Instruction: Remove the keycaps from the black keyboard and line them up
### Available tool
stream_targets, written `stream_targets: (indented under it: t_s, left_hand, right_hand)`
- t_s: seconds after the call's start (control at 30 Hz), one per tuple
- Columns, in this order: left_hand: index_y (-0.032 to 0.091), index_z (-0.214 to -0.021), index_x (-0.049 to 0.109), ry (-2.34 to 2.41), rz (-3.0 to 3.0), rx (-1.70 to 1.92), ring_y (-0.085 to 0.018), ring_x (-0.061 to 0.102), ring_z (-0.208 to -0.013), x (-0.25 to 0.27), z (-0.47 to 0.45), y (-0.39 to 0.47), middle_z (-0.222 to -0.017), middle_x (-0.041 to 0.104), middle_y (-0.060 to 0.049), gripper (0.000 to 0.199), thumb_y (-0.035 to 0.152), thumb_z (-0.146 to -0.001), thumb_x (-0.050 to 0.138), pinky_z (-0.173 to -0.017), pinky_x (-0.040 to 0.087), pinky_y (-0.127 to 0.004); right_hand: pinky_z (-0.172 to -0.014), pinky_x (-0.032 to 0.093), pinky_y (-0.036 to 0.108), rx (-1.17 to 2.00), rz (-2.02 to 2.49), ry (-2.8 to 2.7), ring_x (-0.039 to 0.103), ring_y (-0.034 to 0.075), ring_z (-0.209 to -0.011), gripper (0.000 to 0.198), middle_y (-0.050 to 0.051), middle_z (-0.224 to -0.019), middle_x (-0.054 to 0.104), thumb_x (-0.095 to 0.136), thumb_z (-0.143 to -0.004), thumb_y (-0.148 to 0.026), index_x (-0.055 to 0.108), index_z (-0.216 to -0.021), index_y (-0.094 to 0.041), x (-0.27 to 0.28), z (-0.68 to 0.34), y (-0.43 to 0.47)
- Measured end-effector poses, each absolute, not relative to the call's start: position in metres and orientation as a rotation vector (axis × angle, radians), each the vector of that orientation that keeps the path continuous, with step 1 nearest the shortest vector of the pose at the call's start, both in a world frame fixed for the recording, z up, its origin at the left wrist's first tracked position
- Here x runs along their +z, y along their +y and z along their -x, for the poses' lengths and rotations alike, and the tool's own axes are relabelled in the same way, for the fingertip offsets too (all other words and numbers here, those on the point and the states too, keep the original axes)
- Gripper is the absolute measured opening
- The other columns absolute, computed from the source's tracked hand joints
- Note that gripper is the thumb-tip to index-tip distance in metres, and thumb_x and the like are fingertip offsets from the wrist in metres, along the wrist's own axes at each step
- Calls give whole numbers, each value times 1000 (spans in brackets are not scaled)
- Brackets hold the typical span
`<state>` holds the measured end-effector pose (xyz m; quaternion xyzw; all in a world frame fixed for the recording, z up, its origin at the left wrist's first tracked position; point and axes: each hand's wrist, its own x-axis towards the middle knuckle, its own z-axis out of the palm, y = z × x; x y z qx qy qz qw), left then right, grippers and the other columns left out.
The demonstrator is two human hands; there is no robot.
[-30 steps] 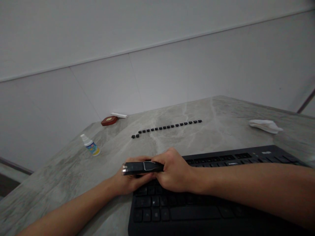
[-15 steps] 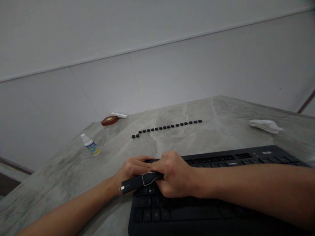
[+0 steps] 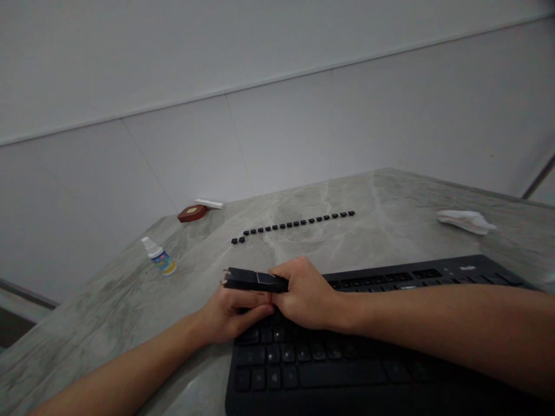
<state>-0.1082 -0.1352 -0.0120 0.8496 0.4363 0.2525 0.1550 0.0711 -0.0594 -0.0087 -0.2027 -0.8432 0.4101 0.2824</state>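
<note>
A black keycap puller [image 3: 249, 279] with metal prongs at its left end is in my right hand [image 3: 303, 292], whose fingers are wrapped round it. Tucked just below the tool, my left hand [image 3: 236, 315] has its thumb and fingers pinched together against the right fingertips. Whatever lies between the left fingers is hidden. Both hands are over the upper left of a black keyboard [image 3: 342, 374], where the right hand and forearm cover many keys. Beyond the keyboard, several small black keycaps [image 3: 296, 223] lie in a row, with a pair slightly nearer at its left end.
A small white spray bottle [image 3: 161, 259] stands to the left on the grey marbled table [image 3: 390, 231]. At the back left lie a reddish-brown case [image 3: 191, 214] and a white strip [image 3: 210, 204] by the wall. A white cloth [image 3: 466, 221] rests at the right.
The puller has swung upward from pointing down-left to lying nearly level above my left hand. My right hand has lifted slightly, and my left thumb now shows.
</note>
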Motion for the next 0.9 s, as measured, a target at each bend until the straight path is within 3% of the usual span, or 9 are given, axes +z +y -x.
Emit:
stream_targets:
  t_s: [0.17, 0.27, 0.4, 0.57, 0.9]
  left_hand:
    - [15, -79, 71, 1147, -2527, 741, -16, 66, -75, -12, 107, -132, -75, 71, -6, 24, 18, -94, 53, -79, 53, -29]
    - [17, -96, 74, 1129, -2517, 819, -20, 68, -91, -13, 108, -130, -88, 75, -7, 20, 19, -94, 54, -90, 53, -36]
    - [21, -117, 68, 1055, -2526, 913, -22, 66, -106, -17, 111, -128, -105, 74, -8, 29, 14, -91, 57, -94, 53, -37]
    - [22, -118, 68, 1044, -2468, 917, -22, 64, -107, -17, 111, -127, -105, 73, -7, 33, 10, -89, 58, -94, 53, -36]
    - [21, -107, 70, 1145, -2173, 1089, -21, 64, -102, -19, 118, -126, -103, 71, -6, 22, 13, -89, 60, -93, 51, -36]
  right_hand:
    - [-52, 35, 22, 1350, 598, -2130, 53, 12, -57, 14, -2, -53, 57, 53, -59, -6, 64, -56, -13, -9, -65, -55]
    - [-53, 38, 23, 1455, 648, -2039, 54, 12, -55, 17, -1, -52, 57, 50, -58, -4, 64, -54, -14, -6, -65, -52]
    - [-53, 38, 23, 1477, 645, -2007, 53, 12, -54, 19, -2, -50, 56, 49, -58, -2, 63, -54, -14, -4, -66, -47]
    - [-52, 35, 23, 1391, 604, -2076, 51, 11, -53, 18, -3, -50, 55, 53, -60, -2, 65, -55, -14, -4, -69, -48]
    - [-56, 36, 22, 1554, 608, -1854, 48, 9, -56, 19, -4, -52, 54, 54, -66, -1, 66, -59, -14, -6, -66, -43]
